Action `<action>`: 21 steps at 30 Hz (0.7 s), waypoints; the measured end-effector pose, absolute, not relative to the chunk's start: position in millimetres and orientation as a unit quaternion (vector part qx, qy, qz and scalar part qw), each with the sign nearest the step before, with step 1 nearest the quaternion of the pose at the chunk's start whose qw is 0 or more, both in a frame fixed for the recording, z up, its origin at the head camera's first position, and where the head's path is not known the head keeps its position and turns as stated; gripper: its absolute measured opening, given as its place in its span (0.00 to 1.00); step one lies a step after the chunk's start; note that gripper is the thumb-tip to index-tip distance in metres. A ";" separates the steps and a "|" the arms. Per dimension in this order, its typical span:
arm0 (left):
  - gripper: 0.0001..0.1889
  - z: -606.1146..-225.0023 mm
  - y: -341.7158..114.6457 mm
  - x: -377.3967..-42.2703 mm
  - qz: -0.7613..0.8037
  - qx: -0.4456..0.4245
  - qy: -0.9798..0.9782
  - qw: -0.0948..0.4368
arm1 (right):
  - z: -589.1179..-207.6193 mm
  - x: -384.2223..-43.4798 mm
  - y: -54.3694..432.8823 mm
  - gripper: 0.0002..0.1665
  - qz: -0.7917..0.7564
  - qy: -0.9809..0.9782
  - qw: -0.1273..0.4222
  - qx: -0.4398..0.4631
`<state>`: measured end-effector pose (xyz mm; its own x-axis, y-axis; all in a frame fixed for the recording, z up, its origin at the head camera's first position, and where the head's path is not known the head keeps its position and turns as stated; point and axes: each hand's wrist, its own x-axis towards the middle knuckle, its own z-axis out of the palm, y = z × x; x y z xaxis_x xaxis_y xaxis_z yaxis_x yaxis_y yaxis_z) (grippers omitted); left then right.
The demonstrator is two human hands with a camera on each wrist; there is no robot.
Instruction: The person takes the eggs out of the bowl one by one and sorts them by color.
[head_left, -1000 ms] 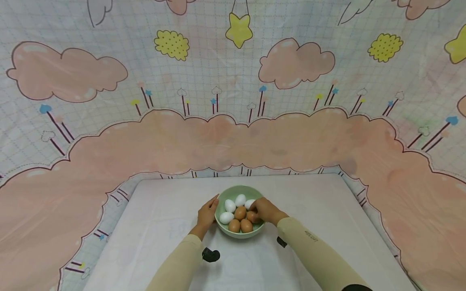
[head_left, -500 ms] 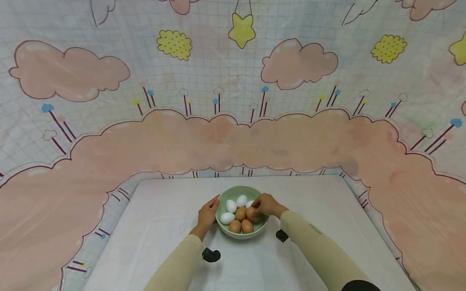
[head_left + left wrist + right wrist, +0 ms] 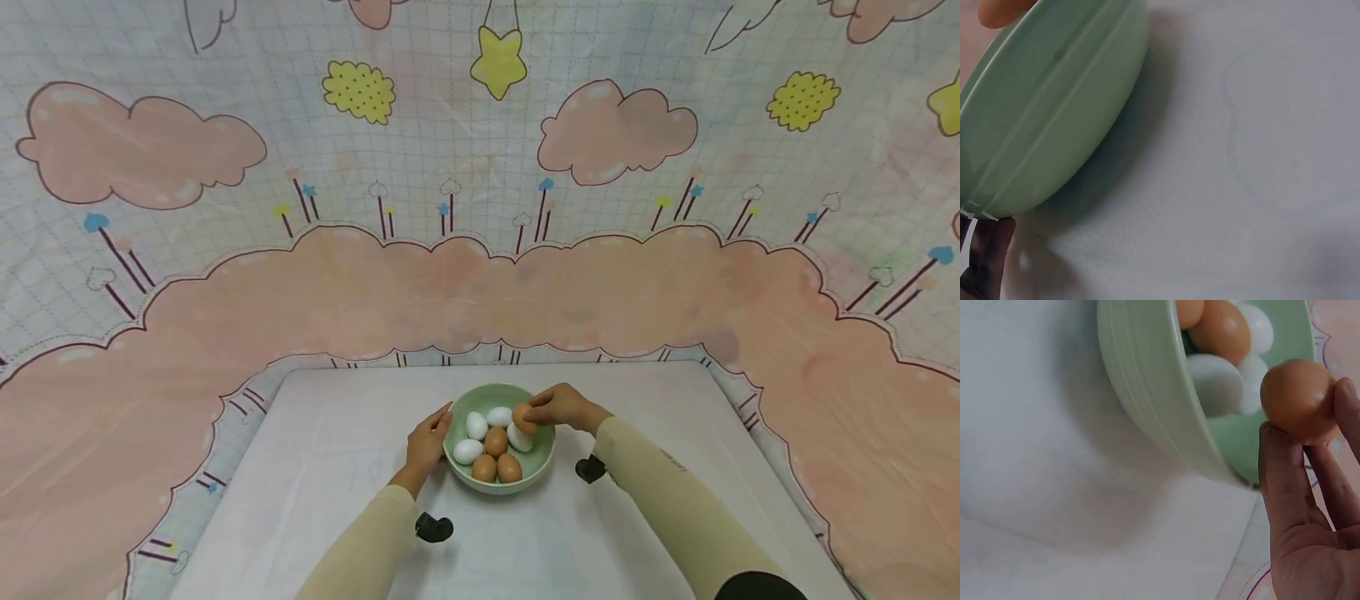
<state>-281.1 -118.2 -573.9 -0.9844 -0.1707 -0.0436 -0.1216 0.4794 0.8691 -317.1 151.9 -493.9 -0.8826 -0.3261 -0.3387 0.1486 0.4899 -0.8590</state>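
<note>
A pale green bowl (image 3: 536,473) stands on the white table and holds several white and brown eggs. My right hand (image 3: 566,407) pinches a brown egg (image 3: 1300,400) between thumb and fingertips, raised over the bowl's right rim. Just under it lies a white egg (image 3: 520,438). Three brown eggs, one of them a brown egg (image 3: 496,442) in the middle, lie in the bowl, with white eggs at the left and back. My left hand (image 3: 427,437) rests against the bowl's left side with its fingers extended; in the left wrist view the fingers (image 3: 991,250) touch the bowl's outer wall.
The white table (image 3: 315,467) extends around the bowl, its far edge behind it. A backdrop cloth (image 3: 480,292) with clouds and stars hangs beyond. Dark wrist devices, such as the black piece (image 3: 434,527), sit beneath both forearms.
My right hand has lifted the brown egg from the bowl's right side up and back. A white egg now shows where it was. My left hand stays at the bowl's side.
</note>
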 end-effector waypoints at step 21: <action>0.22 -575.1 -117.5 -279.9 -0.500 0.077 -0.862 0.028 | -511.3 -334.0 204.1 0.32 -0.644 0.737 0.192 0.076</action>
